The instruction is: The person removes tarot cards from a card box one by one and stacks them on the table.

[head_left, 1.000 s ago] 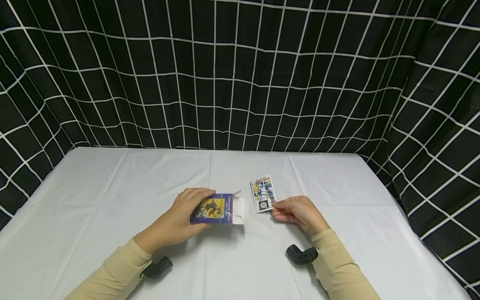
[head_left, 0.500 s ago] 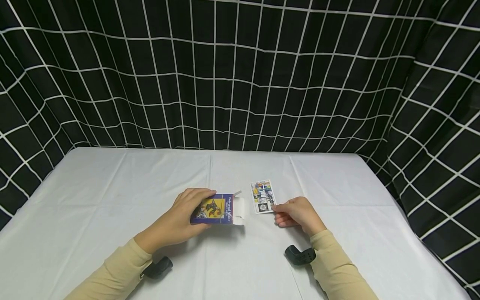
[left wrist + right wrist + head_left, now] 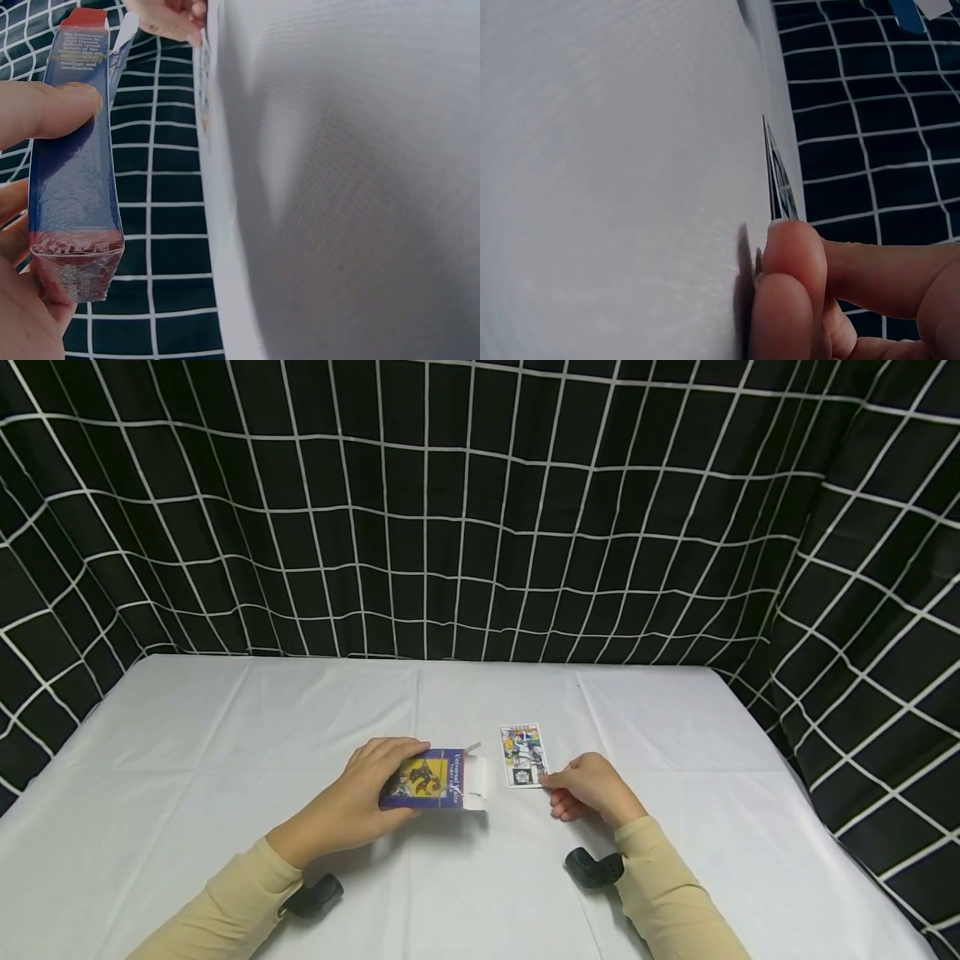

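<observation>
My left hand [image 3: 367, 789] grips a blue tarot card box [image 3: 431, 779] with a yellow picture, held above the table on its left side. The white end flap [image 3: 476, 781] sticks out toward the right. In the left wrist view the thumb [image 3: 64, 109] lies across the box's narrow printed side [image 3: 75, 180]. To the right of the box lies a picture tarot card [image 3: 522, 756], face up, low over the cloth. My right hand [image 3: 592, 785] pinches its near right corner between thumb and fingers. In the right wrist view the card [image 3: 784, 184] appears edge-on, slightly tilted above the cloth.
A white cloth [image 3: 225, 760] with fold creases covers the table. Black curtains [image 3: 450, 510] with a white grid stand behind and at both sides. Dark curved wrist devices [image 3: 313, 896] show beneath both cuffs.
The card has come down flatter and slightly nearer to me, turning a little straighter. My right hand moved slightly along with it. The left hand and box stay in place.
</observation>
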The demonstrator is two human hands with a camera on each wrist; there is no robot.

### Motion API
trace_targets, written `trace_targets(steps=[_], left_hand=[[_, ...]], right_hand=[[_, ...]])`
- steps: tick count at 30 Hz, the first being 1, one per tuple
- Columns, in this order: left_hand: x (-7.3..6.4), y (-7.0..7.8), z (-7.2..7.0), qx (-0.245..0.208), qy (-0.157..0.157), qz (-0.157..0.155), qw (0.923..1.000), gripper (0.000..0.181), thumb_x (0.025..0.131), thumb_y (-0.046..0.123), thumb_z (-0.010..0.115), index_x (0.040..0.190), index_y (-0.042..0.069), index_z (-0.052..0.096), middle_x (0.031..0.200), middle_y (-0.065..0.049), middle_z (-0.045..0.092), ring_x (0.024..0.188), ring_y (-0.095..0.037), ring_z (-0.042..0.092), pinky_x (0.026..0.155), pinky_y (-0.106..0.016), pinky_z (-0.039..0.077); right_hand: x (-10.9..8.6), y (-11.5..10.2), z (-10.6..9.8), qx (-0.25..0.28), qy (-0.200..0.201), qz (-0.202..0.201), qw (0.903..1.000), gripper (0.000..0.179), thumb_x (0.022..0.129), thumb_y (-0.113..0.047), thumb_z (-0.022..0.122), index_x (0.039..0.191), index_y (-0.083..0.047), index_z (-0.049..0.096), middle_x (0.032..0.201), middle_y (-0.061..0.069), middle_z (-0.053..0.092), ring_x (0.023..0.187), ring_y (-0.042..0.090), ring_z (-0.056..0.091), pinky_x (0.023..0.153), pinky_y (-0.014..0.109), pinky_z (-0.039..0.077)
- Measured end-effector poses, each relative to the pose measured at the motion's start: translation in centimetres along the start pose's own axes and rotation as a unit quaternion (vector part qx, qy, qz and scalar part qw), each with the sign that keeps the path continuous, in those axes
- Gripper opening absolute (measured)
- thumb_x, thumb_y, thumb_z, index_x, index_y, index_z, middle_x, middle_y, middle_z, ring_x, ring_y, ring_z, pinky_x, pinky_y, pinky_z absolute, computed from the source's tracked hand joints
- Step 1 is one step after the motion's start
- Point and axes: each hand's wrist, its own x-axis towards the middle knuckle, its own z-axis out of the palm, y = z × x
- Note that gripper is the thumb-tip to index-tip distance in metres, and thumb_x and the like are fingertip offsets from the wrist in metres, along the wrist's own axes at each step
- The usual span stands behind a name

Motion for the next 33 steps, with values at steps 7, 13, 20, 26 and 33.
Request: trace_targets(steps=[7, 13, 20, 26, 33], left_hand=[[0.0, 0.0, 0.0, 0.0, -0.002, -0.002, 1.0, 0.074, 0.078, 0.015, 0.082, 0.143, 0.007, 0.047, 0.143, -0.009, 0.053, 0.132, -0.028, 0.045, 0.112, -0.053, 0.035], [0.0, -0.1, 0.0, 0.0, -0.001, 0.0, 1.0, 0.074, 0.078, 0.015, 0.081, 0.144, 0.007, 0.047, 0.143, -0.009, 0.052, 0.132, -0.028, 0.045, 0.112, -0.053, 0.034], [0.0, 0.0, -0.1, 0.003, -0.002, 0.002, 1.0, 0.075, 0.078, 0.015, 0.081, 0.144, 0.007, 0.047, 0.144, -0.01, 0.052, 0.133, -0.029, 0.045, 0.114, -0.053, 0.033], [0.0, -0.1, -0.1, 0.001, -0.001, -0.001, 1.0, 0.075, 0.078, 0.015, 0.081, 0.144, 0.007, 0.047, 0.144, -0.01, 0.052, 0.133, -0.029, 0.045, 0.113, -0.054, 0.034], [0.0, -0.2, 0.0, -0.001, -0.002, 0.001, 1.0, 0.075, 0.078, 0.015, 0.082, 0.144, 0.007, 0.046, 0.144, -0.01, 0.052, 0.134, -0.029, 0.044, 0.114, -0.055, 0.033]], right_hand=[[0.2, -0.1, 0.3, -0.012, 0.011, 0.0, 0.9999, 0.023, 0.091, -0.011, 0.066, 0.073, 0.0, 0.056, 0.053, 0.0, 0.057, 0.042, 0.005, 0.057, 0.046, 0.02, 0.052], [0.2, -0.2, 0.5, -0.039, 0.023, -0.001, 0.999, 0.023, 0.09, -0.011, 0.065, 0.072, -0.001, 0.056, 0.053, 0.001, 0.058, 0.042, 0.005, 0.057, 0.046, 0.02, 0.052], [0.1, -0.3, 0.8, -0.059, 0.036, -0.011, 0.9975, 0.022, 0.09, -0.01, 0.064, 0.073, 0.0, 0.055, 0.051, 0.0, 0.056, 0.04, 0.005, 0.055, 0.044, 0.021, 0.051], [0.3, -0.1, 0.4, -0.036, 0.024, -0.017, 0.9989, 0.022, 0.091, -0.011, 0.065, 0.074, -0.001, 0.055, 0.053, 0.0, 0.057, 0.042, 0.005, 0.057, 0.045, 0.02, 0.052], [0.0, -0.5, -0.9, 0.072, 0.025, -0.035, 0.9965, 0.023, 0.094, -0.014, 0.065, 0.089, 0.007, 0.059, 0.056, -0.002, 0.063, 0.048, 0.004, 0.062, 0.051, 0.02, 0.055]])
